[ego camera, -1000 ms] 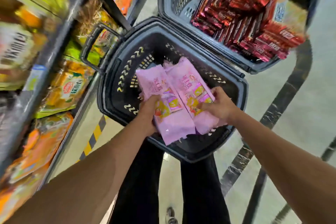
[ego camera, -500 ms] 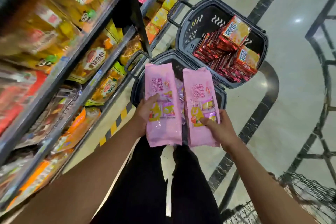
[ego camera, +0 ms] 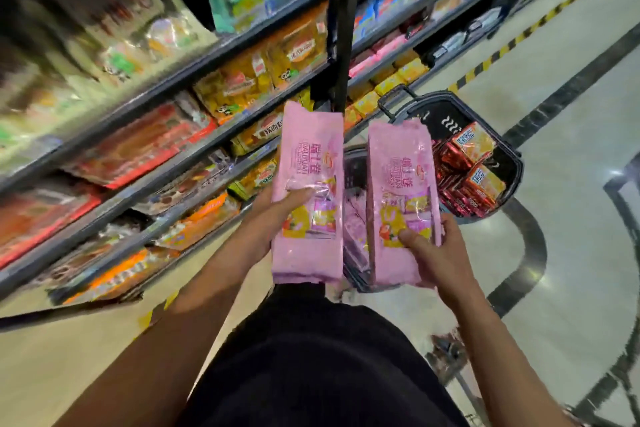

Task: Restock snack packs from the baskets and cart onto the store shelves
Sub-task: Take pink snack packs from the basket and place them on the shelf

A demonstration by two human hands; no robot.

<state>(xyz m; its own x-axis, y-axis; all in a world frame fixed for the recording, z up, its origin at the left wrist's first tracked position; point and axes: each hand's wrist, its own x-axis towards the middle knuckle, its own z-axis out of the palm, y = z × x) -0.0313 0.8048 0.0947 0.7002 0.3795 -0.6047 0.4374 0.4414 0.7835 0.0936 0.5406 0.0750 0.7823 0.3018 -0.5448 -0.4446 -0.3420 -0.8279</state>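
I hold two long pink snack packs upright in front of me. My left hand [ego camera: 273, 215] grips the left pink pack [ego camera: 306, 163] with the thumb across its front. My right hand [ego camera: 438, 255] grips the right pink pack [ego camera: 398, 170] near its lower end. Between and under the two packs shows part of the near dark basket [ego camera: 353, 170], with more pink packs inside. Beyond it, the far dark basket [ego camera: 512, 163] holds red and orange packs [ego camera: 467, 177]. The store shelves [ego camera: 194, 149] run along my left, filled with snack packs.
A black shelf upright [ego camera: 346, 21] rises just behind the left pack. Pink and yellow packs [ego camera: 384, 59] lie on a shelf beyond it. Yellow-black tape [ego camera: 495, 55] marks the floor along the shelf base. Open tiled floor [ego camera: 571, 236] lies to the right, and a wire cart edge [ego camera: 446, 357] shows low right.
Both hands have lifted the two pink packs out of the near basket and raised them. My view has swung up and left toward the shelves.
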